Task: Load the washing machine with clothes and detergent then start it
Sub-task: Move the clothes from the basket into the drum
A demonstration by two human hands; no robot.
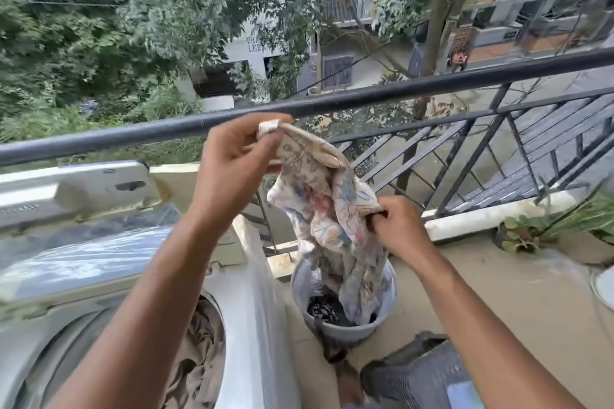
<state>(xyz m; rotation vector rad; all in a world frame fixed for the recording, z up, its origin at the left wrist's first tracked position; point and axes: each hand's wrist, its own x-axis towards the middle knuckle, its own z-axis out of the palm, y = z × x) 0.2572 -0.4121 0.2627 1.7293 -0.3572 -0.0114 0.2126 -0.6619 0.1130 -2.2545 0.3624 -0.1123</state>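
Below the left forearm, brown clothes are lying in the washing machine (109, 319) drum. The right hand (397, 231) is pinching a fold of the floral cloth (335, 209); above and left of it, the left hand (236, 156) is gripping the hem. The cloth is hanging limp into the bucket (345, 325) beneath both hands — soft, light, likely to drape and snag, so gathering it by bunched folds looks safest.

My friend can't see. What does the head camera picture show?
Both hands, left and right, lift a floral cloth from a grey bucket on a balcony. An open washing machine beside it holds brown clothes.
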